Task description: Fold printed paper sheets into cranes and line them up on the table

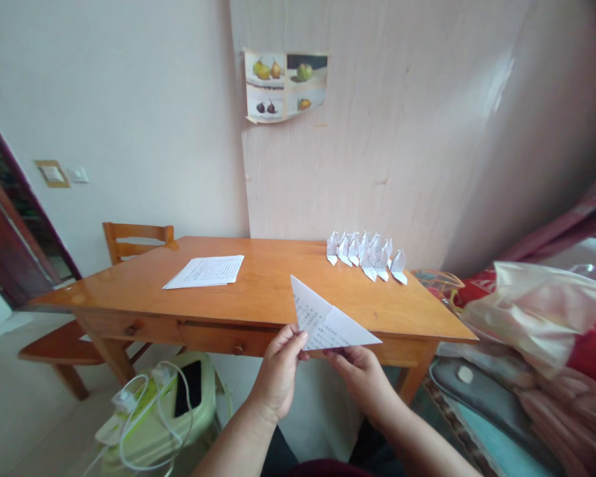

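Observation:
A sheet of printed paper folded into a triangle point(328, 321) is held up in front of the table's near edge. My left hand point(281, 364) pinches its lower left corner, thumb on top. Along the bottom edge, my right hand point(360, 371) grips the same paper from below, its fingertips partly hidden behind it. A stack of printed sheets point(206, 271) lies on the left part of the table. Several folded paper figures point(370, 255) stand grouped at the table's right back.
The wooden table point(273, 291) stands against the wall, with drawers in front. A chair point(139, 238) and a bench point(64, 348) are at its left. Below, a pale green stool point(198, 424) bears a phone point(189, 389) and white cables. Bags point(541, 311) are piled at right.

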### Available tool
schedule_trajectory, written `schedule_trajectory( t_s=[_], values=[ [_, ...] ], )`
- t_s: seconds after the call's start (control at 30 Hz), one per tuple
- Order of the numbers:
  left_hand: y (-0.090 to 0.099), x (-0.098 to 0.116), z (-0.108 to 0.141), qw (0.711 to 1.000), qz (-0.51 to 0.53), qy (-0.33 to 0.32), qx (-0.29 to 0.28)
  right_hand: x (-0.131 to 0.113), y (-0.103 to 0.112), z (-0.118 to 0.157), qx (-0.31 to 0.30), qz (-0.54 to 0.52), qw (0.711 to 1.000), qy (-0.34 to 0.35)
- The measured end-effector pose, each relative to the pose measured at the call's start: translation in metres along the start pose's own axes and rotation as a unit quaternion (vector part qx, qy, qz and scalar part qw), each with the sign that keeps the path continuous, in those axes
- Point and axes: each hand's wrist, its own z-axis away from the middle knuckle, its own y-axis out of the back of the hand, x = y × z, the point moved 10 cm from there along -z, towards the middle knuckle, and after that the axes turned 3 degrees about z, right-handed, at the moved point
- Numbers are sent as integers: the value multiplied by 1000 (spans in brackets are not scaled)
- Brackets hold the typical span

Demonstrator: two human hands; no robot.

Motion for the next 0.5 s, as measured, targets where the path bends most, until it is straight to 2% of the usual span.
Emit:
schedule_trajectory(
  t_s=[0.07, 0.13, 0.27, 0.5],
  values=[
    [2, -1, -1, 999, 44, 15, -8, 7, 17, -1, 44, 15, 998, -39],
    [5, -4, -1, 996, 87, 34, -8, 10, 26, 0, 52, -23, 996, -72],
    [10, -17, -1, 987, 143, 73, 6, 4, 21, 4, 29, -151, 981, -117],
    [11, -37, -1, 984, 141, 113, -1, -15, 3, 7, -11, -157, 982, -105]
  ],
)
